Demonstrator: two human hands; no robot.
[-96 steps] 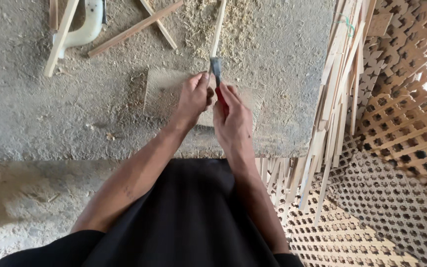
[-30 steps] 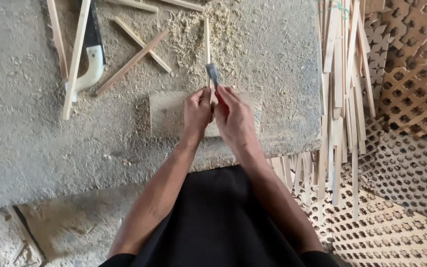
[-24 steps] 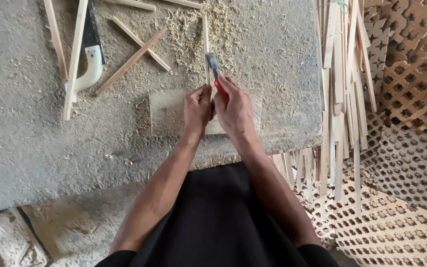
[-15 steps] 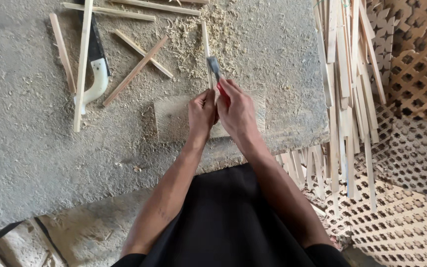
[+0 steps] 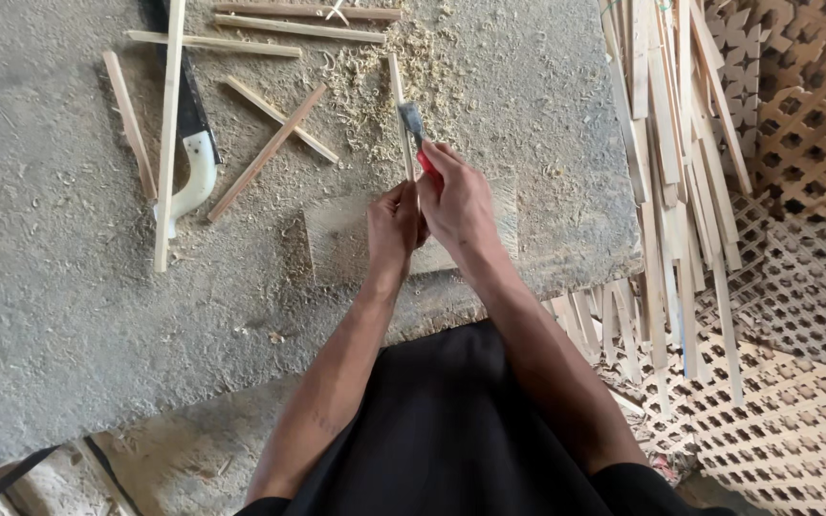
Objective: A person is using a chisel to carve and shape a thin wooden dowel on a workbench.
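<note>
Red-handled chisel (image 5: 416, 134) sits gripped in the right hand (image 5: 459, 199), its blade on a thin wooden strip (image 5: 400, 113) that the left hand (image 5: 394, 222) pinches on the grey counter (image 5: 69, 306). Shavings (image 5: 375, 76), loose sticks (image 5: 270, 148) and a white-handled saw (image 5: 193, 153) lie beyond.

A rough concrete slab (image 5: 69, 315) carries wood strips (image 5: 265, 153), shavings (image 5: 375, 76) and a handsaw (image 5: 193, 162).

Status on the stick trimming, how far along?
Done: a pile of shavings lies on the slab, with several cut sticks and a handsaw set aside. In hand: the left hand steadies a thin stick while the right hand works a red-handled chisel along it. Left: a large bundle of slats waits beside the slab.
</note>
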